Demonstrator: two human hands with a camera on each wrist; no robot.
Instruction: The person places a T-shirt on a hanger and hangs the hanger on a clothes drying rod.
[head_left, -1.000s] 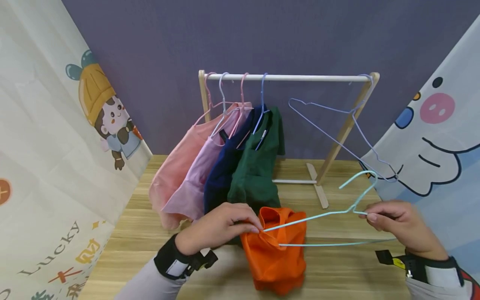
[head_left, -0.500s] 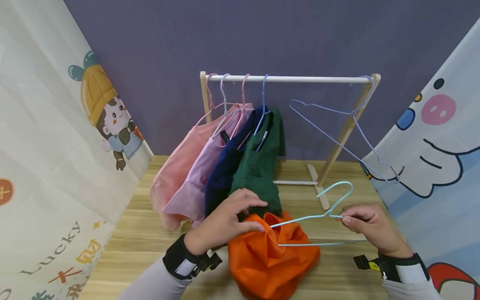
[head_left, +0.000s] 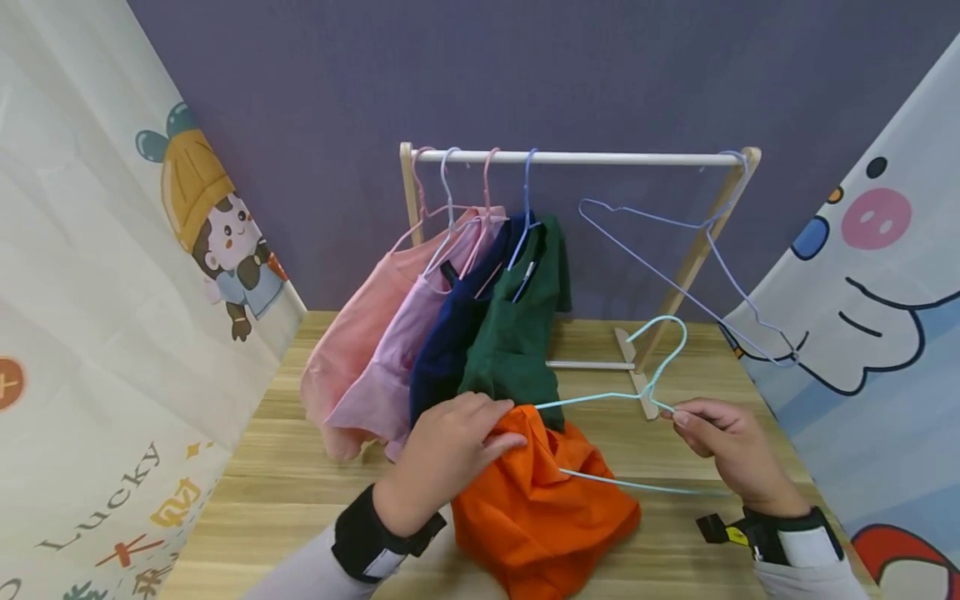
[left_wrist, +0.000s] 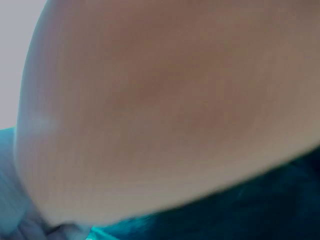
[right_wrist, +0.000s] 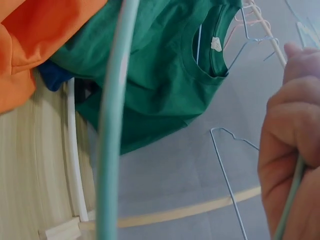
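An orange shirt [head_left: 547,525] lies bunched at the front of the wooden table, one end of a mint-green wire hanger [head_left: 592,399] inside its neck opening. With thumb and fingers, my left hand [head_left: 450,454] grips the shirt's fabric where that hanger end goes in. My right hand [head_left: 731,446] pinches the hanger's other shoulder near the hook, and the hook points up. In the right wrist view, the hanger's lower bar [right_wrist: 112,130] crosses close to the camera, left of the right hand [right_wrist: 295,130]. Skin fills most of the left wrist view, so the left fingertips are hidden there.
Behind the hands stands a clothes rack with a white rail [head_left: 637,157]. Pink [head_left: 352,358], lilac [head_left: 382,375], navy [head_left: 435,358] and green [head_left: 510,350] shirts hang at its left. A bare lilac hanger [head_left: 652,265] hangs at the right end. Printed curtains flank the table.
My right hand has moved left, bringing the hanger deeper into the orange shirt, and the hook has since tilted up. The shirt has spread out; my left hand now grips its raised shoulder.
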